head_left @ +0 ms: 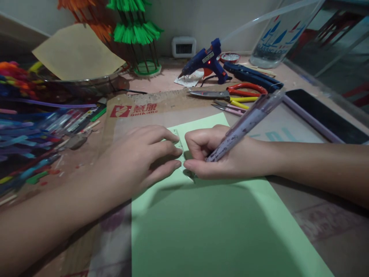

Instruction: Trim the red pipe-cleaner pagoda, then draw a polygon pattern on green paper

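Nearest me, the green paper (pixel 196 223) lies flat, its lower edge out of view. My left hand (pixel 147 154) rests near its top with the fingers slightly bent and apart, gripping nothing; the fingertips touch the clear ruler (pixel 180 143), which lies on the paper between my hands. My right hand (pixel 227 154) is closed around the purple pen (pixel 245 127), which leans up and to the right; I cannot see its tip behind my fingers. The side of this hand rests on the paper, just beside the ruler.

Under the paper is the brown bag (pixel 144 111) with red print, spread on the pink worktop (pixel 86 154). Beyond my right wrist lies the phone (pixel 331 115), screen up and dark. To my left, pipe cleaners (pixel 17 134) lie in a heap.

Farther off, past the paper's top edge, are the scissors (pixel 210 94). Behind them, the glue gun (pixel 206 59) shows a red light, its nozzle over a white scrap (pixel 190 79). At the back stand the green tower (pixel 135 32), the small clock (pixel 183 47) and, on the right, the cup (pixel 273 42).
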A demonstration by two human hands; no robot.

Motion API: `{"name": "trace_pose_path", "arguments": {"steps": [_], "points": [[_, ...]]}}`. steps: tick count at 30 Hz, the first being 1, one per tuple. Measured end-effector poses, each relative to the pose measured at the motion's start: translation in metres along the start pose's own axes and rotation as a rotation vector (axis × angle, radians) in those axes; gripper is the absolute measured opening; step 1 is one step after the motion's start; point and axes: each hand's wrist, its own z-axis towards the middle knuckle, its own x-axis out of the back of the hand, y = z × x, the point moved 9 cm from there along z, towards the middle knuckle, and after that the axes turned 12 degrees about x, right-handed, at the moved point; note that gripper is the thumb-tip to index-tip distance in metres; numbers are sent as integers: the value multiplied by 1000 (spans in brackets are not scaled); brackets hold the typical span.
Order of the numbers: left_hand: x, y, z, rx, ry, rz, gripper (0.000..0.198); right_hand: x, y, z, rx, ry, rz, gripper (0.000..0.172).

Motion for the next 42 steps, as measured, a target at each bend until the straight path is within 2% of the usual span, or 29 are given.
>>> {"name": "trace_pose_path", "arguments": {"steps": [12,34,36,39,42], "points": [[-1,-1,0,9,-13,-11,25,-1,-2,1,26,-13,-23,29],[-1,-3,-2,27,-11,-11,21,-1,1,0,-19,-5,19,31],[-2,-3,-2,31,-6,-10,20,1,4,-1,-51,37,89,31],[-2,-2,-2,19,3,-9,17,13,16,-3,-150,168,191,25],[-2,-2,-1,19,10,-16,16,30,24,-5,-227,301,158,19]]}}
